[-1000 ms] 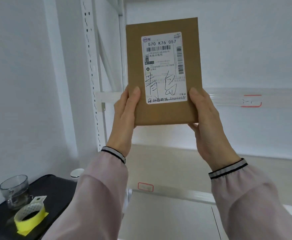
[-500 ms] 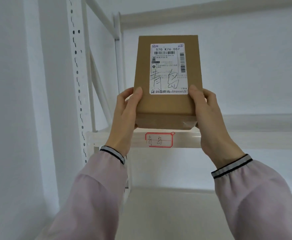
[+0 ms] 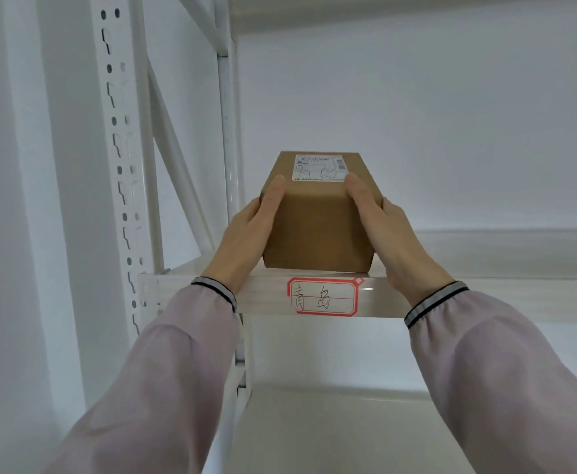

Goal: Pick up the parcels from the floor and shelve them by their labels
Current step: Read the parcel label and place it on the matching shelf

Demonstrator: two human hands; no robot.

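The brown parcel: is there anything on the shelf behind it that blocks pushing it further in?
Nothing visible does. The brown parcel sits at the front edge of the shelf above the red-bordered tag, held by the left hand and right hand. The shelf area around it looks bare.

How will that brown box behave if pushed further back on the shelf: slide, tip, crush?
The brown box looks like rigid cardboard with crisp edges, so it should probably hold shape. It sits flat and squat on the shelf, so it likely slides rather than tips. The left hand and right hand hold it without obvious strain, suggesting it is fairly light.
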